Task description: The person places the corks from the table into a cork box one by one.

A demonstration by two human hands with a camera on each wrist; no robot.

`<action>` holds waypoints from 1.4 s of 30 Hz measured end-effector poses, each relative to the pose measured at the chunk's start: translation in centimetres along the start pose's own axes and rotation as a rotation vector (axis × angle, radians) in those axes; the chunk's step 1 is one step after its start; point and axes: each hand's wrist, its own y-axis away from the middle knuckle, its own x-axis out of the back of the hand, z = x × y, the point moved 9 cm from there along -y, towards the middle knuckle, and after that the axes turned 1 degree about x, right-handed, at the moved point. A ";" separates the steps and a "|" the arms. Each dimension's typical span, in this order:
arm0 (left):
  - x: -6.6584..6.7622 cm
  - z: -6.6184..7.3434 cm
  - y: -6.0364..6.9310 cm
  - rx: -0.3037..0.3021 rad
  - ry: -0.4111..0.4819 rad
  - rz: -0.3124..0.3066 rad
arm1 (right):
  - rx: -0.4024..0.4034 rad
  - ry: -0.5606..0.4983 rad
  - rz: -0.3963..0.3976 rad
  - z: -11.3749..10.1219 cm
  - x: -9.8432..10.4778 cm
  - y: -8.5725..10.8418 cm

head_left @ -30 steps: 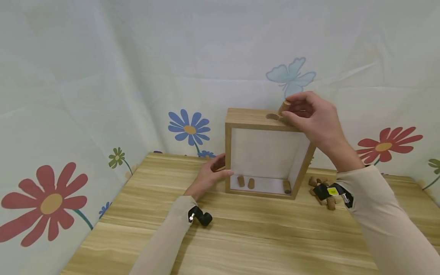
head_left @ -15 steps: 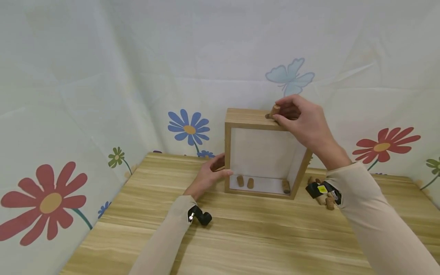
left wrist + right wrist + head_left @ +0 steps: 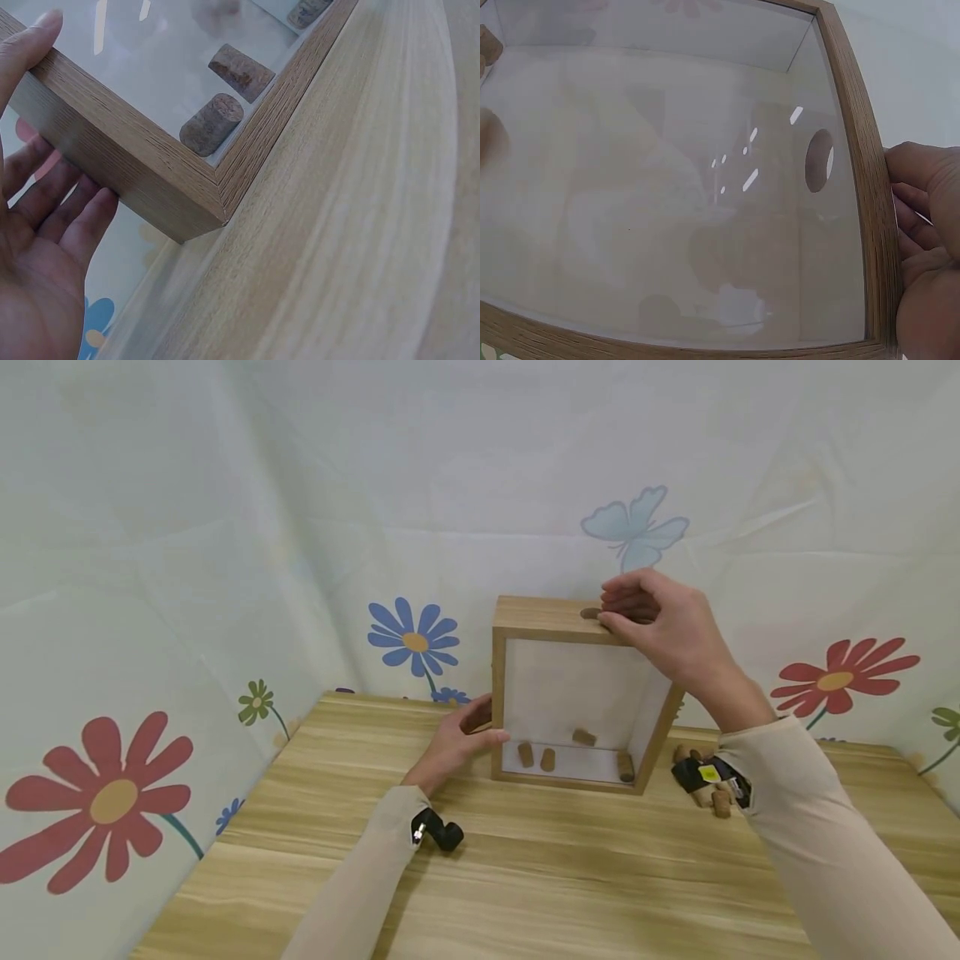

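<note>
A wooden box frame (image 3: 498, 693) with a clear front stands upright on the table. My left hand (image 3: 454, 745) grips its left side, thumb on the front edge and fingers behind, as the left wrist view shows (image 3: 52, 217). My right hand (image 3: 671, 622) is at the top beside the round hole (image 3: 590, 613), fingers bent, with no cork visible between them. Inside, one cork (image 3: 584, 737) is above the floor, tilted; in the right wrist view it is a blur (image 3: 490, 139). Two corks (image 3: 526, 754) stand at the left and another (image 3: 626, 766) at the right.
Several loose corks (image 3: 722, 803) lie on the wooden table (image 3: 480, 868) right of the box, partly hidden by the black device on my right wrist (image 3: 693, 774). A flower-printed white cloth (image 3: 420, 460) hangs behind the table.
My right hand moved left to the hole with a cork, then let it go. That cork is now inside the box, in the air. My left hand has stayed in place.
</note>
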 end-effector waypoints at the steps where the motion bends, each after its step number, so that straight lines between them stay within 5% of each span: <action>1: 0.0 0.0 0.0 0.000 0.000 0.000 | 0.008 0.009 0.005 0.0 0.0 0.1; 10: -0.4 0.2 0.0 -0.011 0.001 -0.010 | -0.025 0.053 0.072 0.1 1.8 2.2; 19: -0.2 -0.2 -0.1 -0.004 -0.007 -0.016 | -0.080 -0.049 0.369 2.0 6.4 6.7; 24: 0.0 -0.2 0.1 0.003 0.002 -0.011 | -0.186 -0.070 0.482 4.9 8.6 9.3; 32: 0.1 -0.2 0.2 0.009 -0.012 -0.007 | -0.412 -0.033 0.377 11.5 8.5 13.4; 42: 0.1 -0.1 0.3 0.015 -0.012 0.002 | -0.552 0.091 0.161 17.0 6.5 17.0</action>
